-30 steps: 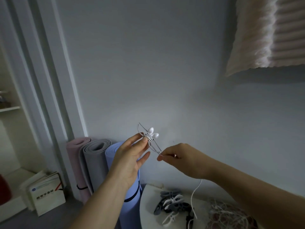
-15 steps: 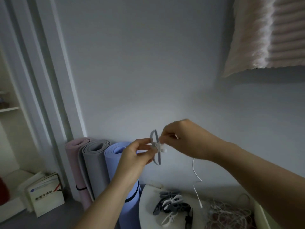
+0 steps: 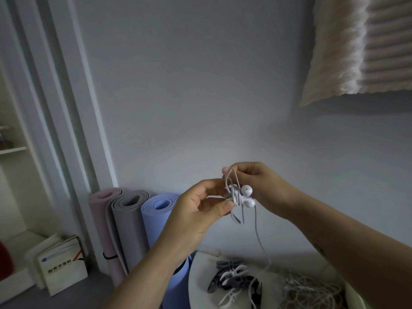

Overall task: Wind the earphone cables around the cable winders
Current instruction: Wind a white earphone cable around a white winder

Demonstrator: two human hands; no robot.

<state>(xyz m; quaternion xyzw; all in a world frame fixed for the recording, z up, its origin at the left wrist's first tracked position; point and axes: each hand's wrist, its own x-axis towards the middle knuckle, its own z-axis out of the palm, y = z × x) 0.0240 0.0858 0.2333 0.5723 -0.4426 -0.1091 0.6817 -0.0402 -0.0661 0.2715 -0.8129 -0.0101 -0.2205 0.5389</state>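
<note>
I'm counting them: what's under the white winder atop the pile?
Grey plastic cable winders and a black one lie under that white butterfly-shaped winder, on the round white table. Anything deeper is covered.

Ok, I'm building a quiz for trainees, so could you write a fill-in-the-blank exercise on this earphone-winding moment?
1. The left hand pinches the cable winder, with ___ white earbuds right beside it.
2. The right hand pinches a loop of white ___ above the winder.
3. Between the pink mat and the blue mat stands a ___ mat.
Missing words: two; cable; grey.
</note>
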